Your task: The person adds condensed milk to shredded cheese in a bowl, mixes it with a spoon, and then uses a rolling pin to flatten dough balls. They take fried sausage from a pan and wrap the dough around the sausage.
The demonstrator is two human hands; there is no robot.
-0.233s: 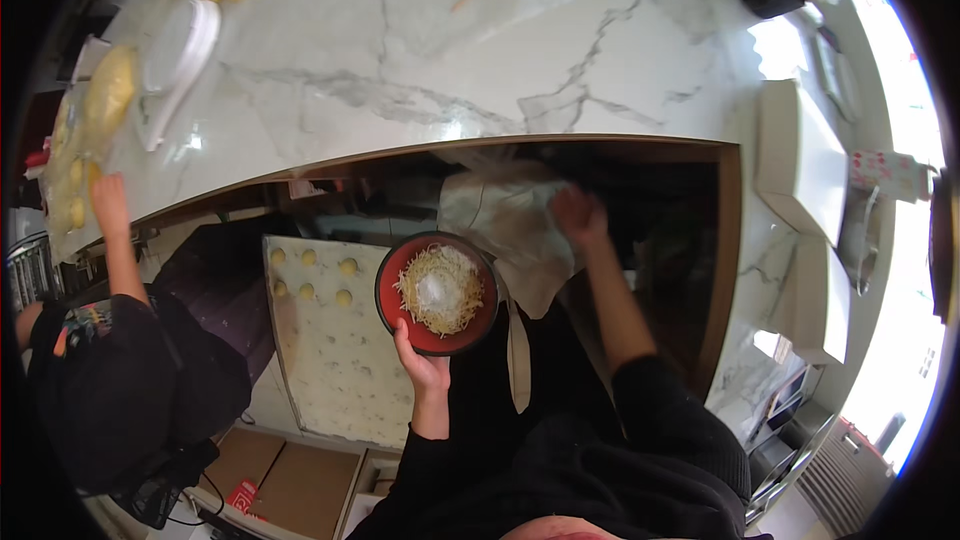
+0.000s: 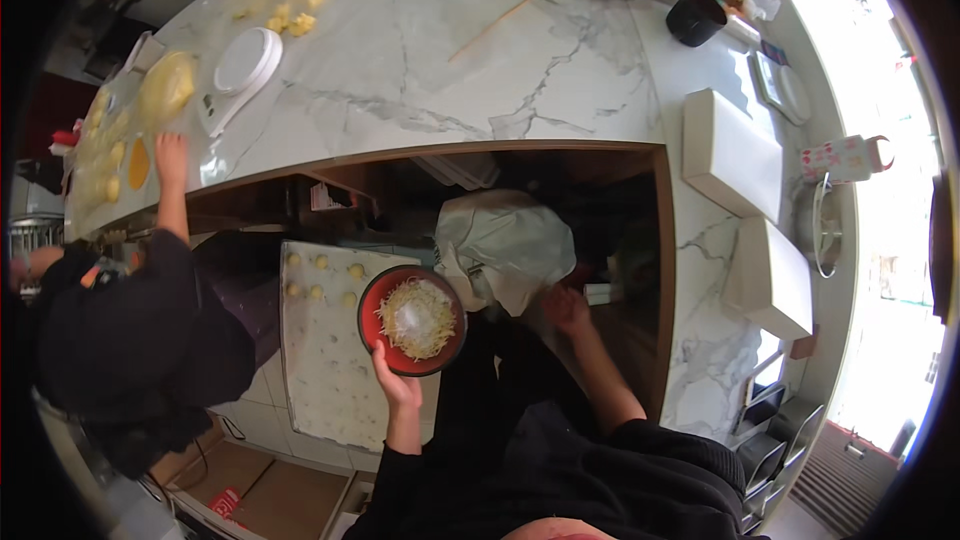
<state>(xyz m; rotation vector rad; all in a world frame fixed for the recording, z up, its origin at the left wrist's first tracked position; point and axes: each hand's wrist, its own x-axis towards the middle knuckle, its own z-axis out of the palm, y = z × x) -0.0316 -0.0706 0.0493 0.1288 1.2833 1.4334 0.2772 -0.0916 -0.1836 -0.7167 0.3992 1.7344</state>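
My left hand grips the near rim of a bowl, red inside and black outside, holding it up in front of me. Pale thin shreds fill the bowl, with a heap of white powder on top. My right hand is low, beside the lower right edge of a whitish plastic bag in the opening under the counter. Its fingers look bent, but blur and shade hide whether they pinch the bag.
Left of the bowl, a pale tray carries small dough balls. A co-worker's hand rests on the marble counter near yellow dough and a white kitchen scale. White boxes stand on the right-hand counter; the counter edge overhangs the opening.
The bowl in my left hand has shifted slightly left and down. My right hand has come down and a little left, closer to the bag's lower edge. The view has turned too.
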